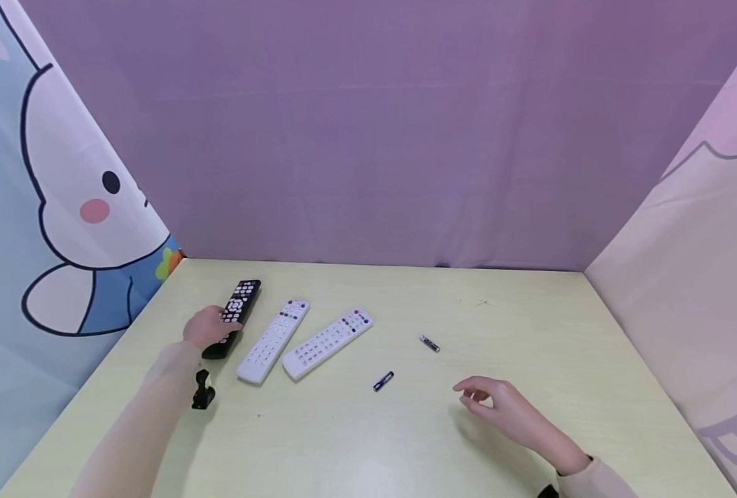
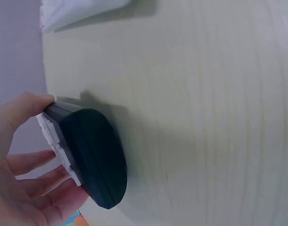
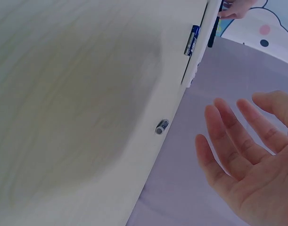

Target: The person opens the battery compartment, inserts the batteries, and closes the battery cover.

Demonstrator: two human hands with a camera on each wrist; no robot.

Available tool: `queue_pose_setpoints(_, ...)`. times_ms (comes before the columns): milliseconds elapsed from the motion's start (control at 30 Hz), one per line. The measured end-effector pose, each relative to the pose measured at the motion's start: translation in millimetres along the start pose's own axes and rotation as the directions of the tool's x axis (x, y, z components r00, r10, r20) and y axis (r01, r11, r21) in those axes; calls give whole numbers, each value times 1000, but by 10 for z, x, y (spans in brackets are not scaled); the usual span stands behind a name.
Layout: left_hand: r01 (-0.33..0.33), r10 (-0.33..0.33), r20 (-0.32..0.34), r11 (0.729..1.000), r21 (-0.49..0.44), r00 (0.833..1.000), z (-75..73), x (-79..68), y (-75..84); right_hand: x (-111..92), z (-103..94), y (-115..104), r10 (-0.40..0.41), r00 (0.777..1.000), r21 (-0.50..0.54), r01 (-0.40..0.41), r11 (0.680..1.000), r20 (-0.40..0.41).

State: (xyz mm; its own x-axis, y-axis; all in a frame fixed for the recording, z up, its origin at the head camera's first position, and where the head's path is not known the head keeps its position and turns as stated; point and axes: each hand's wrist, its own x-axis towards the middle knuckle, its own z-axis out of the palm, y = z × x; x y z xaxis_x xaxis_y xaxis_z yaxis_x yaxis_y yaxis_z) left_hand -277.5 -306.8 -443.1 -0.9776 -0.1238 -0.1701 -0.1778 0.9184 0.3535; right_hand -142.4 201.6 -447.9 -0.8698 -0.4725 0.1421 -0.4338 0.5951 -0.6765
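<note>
My left hand [image 1: 205, 327] grips the black remote control [image 1: 241, 294] at the left of the table, thumb on its right edge and fingers on the other side. In the left wrist view the black remote's rounded end [image 2: 99, 155] faces the camera, with the thumb and fingers of the left hand [image 2: 26, 174] along its sides. My right hand [image 1: 499, 409] hovers over the table at the right, fingers relaxed and loosely bent, holding nothing. Nearest to it are two small batteries, a silver-and-black one [image 1: 430, 344] and a dark blue one [image 1: 384, 381].
Two white remotes lie slanted beside the black one: one remote [image 1: 273, 341] close by, another white remote [image 1: 328, 344] further right. A purple cloth [image 1: 393, 138] hangs behind the pale table [image 1: 592, 387], with printed cloth panels at both sides.
</note>
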Motion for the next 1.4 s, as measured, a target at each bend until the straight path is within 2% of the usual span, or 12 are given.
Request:
queue_pose_setpoints(100,-5,5,-12,999,-52,1000,-12,-20,13,7,5,-4,3,1000,-4,-3,1000,2)
queue_pose_setpoints(300,-61,48,-76,984,-169,996,-25,-70,52,13,9,-15,9,1000,-6,-9,1000,4)
queue_pose_setpoints(433,-45,18,-97,959,-281,995,-28,-102,89,13,8,-23,0,1000,-6,0,1000,4)
queue_pose_setpoints(500,-26,-10,-101,937,-349,995,-26,-121,103,14,8,-24,-3,1000,-4,3,1000,4)
queue_pose_setpoints(633,-2,-64,-119,873,-487,991,-28,-187,161,19,18,-18,-8,1000,-6,9,1000,4)
queue_pose_setpoints(767,-4,-97,-132,790,-614,987,-28,-281,274,24,36,-18,-17,1000,-6,17,1000,4)
queue_pose_setpoints(867,-16,-106,-127,705,-709,986,-22,-350,365,31,47,-31,-19,1000,9,19,1000,14)
queue_pose_setpoints(1033,-25,-92,-96,583,-812,991,-10,-444,508,48,63,-62,-16,999,32,15,999,35)
queue_pose_setpoints(1233,-18,-52,-52,511,-860,997,11,-534,683,74,98,-104,-34,999,38,33,999,32)
queue_pose_setpoints(1400,-25,-9,-33,437,-899,999,31,-631,827,97,136,-143,-55,998,42,54,998,24)
